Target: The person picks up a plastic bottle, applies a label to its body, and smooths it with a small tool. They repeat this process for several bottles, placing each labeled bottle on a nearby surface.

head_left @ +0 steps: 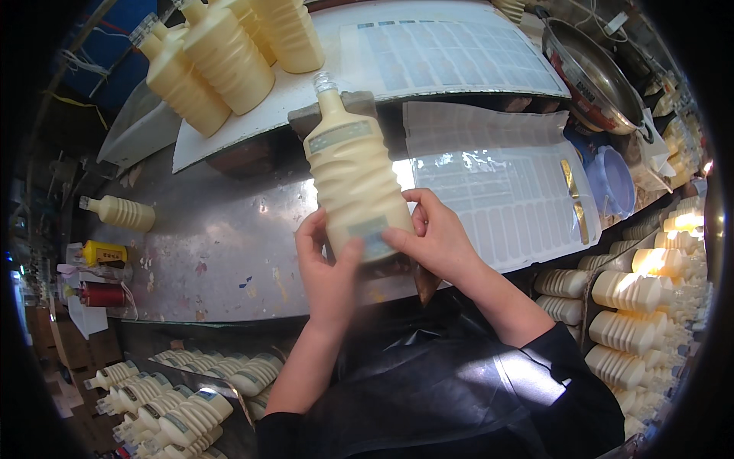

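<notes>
The left hand (325,264) and the right hand (440,237) grip a ribbed cream bottle (355,176) between them, fingers curled round its lower sides and both thumbs on its front. The bottle is over the middle of the worktop (229,249), its neck toward the far edge; whether its back rests on anything cannot be told.

Near the base, the thumbs meet a bluish patch (369,229); a greyish band (340,136) crosses the shoulder. If the thumbs pressed unevenly, I judge that the patch could crease, trap air or sit askew on the curve. A loosened grip could let the smooth body roll or slip.

Beyond the right hand, a glossy printed sheet (489,195) covers the worktop toward its right end, with a gold strip (573,200) on it; a sleeve brushing across might drag both. At the left end lies another bottle (122,213), which a knock could roll. Past the far edge, cream bottles (229,61) stand close together on a white board (329,86), so bumping one could topple its neighbours.
</notes>
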The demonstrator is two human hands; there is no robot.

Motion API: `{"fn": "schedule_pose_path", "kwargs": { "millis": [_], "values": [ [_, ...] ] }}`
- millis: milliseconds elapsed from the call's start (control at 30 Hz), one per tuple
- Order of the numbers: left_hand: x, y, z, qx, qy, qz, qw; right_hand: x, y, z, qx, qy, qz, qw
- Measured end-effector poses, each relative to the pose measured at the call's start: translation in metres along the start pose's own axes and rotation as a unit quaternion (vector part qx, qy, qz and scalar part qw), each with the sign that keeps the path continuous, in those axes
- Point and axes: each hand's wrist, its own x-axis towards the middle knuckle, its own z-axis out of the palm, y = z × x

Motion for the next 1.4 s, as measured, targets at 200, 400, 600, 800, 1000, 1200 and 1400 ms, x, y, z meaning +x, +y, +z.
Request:
{"fn": "schedule_pose_path", "kwargs": {
  "millis": [200,400,600,800,1000,1200,1400],
  "values": [
    [0.001,-0.005,-0.004,-0.002,-0.004,0.004,1.000,0.001,0.002,0.002,0.003,0.001,-0.001,1.000],
    [0.002,-0.006,-0.006,0.006,-0.007,0.004,1.000,0.002,0.004,0.002,0.018,-0.001,0.003,1.000],
    [0.002,-0.006,-0.007,-0.009,-0.004,-0.008,1.000,0.006,0.010,-0.005,0.027,-0.044,0.004,0.999],
    [0.000,-0.009,-0.011,-0.047,-0.009,-0.008,0.999,0.000,0.008,-0.009,0.077,-0.063,0.012,0.995],
    [-0.003,-0.001,-0.003,0.018,-0.011,0.003,1.000,-0.003,-0.002,-0.003,-0.039,-0.018,-0.008,0.999],
    [-0.002,-0.002,-0.004,0.017,-0.013,0.000,1.000,-0.004,-0.003,-0.001,-0.051,-0.009,-0.011,0.999],
    [-0.002,0.001,-0.003,0.006,-0.011,-0.001,1.000,-0.004,-0.005,-0.002,-0.048,-0.010,-0.008,0.999]
  ]
}}
